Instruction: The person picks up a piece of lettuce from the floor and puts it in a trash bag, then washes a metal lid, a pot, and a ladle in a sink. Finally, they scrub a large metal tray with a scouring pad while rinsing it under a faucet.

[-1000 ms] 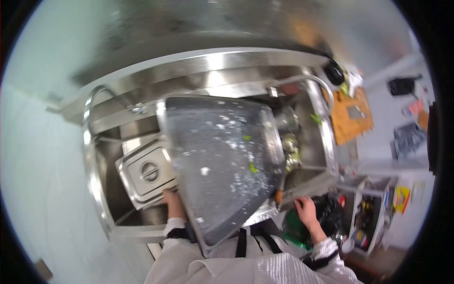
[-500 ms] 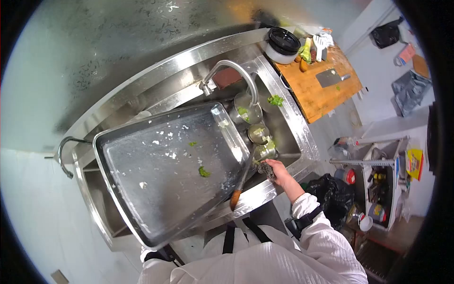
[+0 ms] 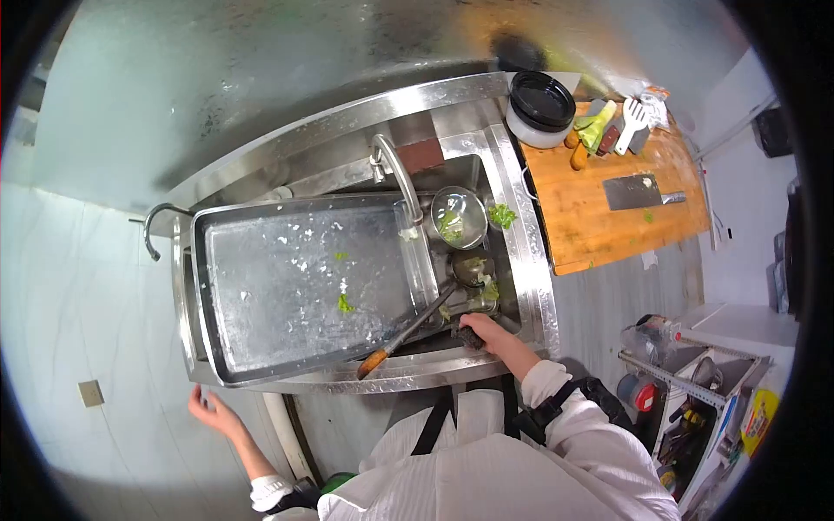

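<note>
A large metal tray (image 3: pixel 304 286), dotted with white bits and scraps of green leaf, lies flat across the sink (image 3: pixel 534 304). Just below the tray's near left corner, my left hand (image 3: pixel 215 412) is empty with its fingers apart. My right hand (image 3: pixel 486 334) grips a dark scouring pad (image 3: pixel 467 337) over the sink's near edge. To the left of that hand, a ladle (image 3: pixel 417 326) with a wooden handle end leans on the tray's side. A metal bowl (image 3: pixel 459 217) with leaf scraps stands in the sink basin.
A curved faucet (image 3: pixel 401 178) arches over the tray's right side, and a second tap (image 3: pixel 152 230) stands at the left. On the right, a wooden board (image 3: pixel 573 208) bears a cleaver (image 3: pixel 632 193), a white spatula and a black-lidded container (image 3: pixel 540 108). Shelving (image 3: pixel 686 382) is at lower right.
The tray now lies flat, its near edge farther from me. My left hand, mostly hidden before, has come into view off the tray. My view has turned; my right hand still holds the pad.
</note>
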`<state>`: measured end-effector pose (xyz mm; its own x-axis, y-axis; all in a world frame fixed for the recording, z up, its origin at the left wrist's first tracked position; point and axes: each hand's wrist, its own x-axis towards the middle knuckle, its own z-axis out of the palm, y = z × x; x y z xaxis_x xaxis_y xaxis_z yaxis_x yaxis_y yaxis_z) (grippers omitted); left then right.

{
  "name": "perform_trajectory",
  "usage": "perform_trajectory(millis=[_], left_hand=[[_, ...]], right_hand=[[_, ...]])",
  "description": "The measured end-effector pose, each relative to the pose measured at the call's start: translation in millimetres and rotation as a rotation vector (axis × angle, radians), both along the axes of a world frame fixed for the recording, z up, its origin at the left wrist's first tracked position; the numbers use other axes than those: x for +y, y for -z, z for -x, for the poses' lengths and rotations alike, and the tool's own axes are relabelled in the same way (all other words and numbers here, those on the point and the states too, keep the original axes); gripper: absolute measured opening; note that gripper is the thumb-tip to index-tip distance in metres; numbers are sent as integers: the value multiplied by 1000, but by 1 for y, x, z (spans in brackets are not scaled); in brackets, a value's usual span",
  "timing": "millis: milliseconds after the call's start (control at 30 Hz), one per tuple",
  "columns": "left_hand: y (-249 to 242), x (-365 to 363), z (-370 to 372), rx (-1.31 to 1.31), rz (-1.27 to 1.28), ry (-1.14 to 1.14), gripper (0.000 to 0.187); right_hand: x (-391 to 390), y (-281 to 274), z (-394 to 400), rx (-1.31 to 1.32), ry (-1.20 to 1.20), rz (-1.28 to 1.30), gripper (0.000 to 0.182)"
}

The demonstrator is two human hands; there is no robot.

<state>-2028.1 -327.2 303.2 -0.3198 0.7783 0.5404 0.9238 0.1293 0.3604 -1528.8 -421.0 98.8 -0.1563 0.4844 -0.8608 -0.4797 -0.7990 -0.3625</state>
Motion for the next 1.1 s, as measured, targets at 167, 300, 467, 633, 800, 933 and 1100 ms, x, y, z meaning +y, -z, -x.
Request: perform_trajectory(millis=[167, 300, 467, 633, 800, 933, 1100], left_hand=[[-3, 78, 5, 287, 424, 99, 49], [12, 124, 32, 166, 720, 140, 28], [9, 127, 19, 150, 539, 287, 21], [2, 139, 26, -381, 693, 439, 8], [-37, 136, -5, -500, 748, 502, 6], [-22, 137, 5, -447, 704, 476, 9], [20, 133, 30, -407, 633, 466, 15]], right_hand=[[14, 9, 10, -127, -104, 21, 22], [13, 21, 18, -483, -111, -81, 32], [-1, 85, 25, -605, -136, -138, 38], [12, 84, 46, -619, -122, -177, 39], [11, 69, 59, -753, -123, -199, 25], [6, 86, 53, -689, -20, -241, 36], [25, 65, 16, -718, 75, -204, 37]])
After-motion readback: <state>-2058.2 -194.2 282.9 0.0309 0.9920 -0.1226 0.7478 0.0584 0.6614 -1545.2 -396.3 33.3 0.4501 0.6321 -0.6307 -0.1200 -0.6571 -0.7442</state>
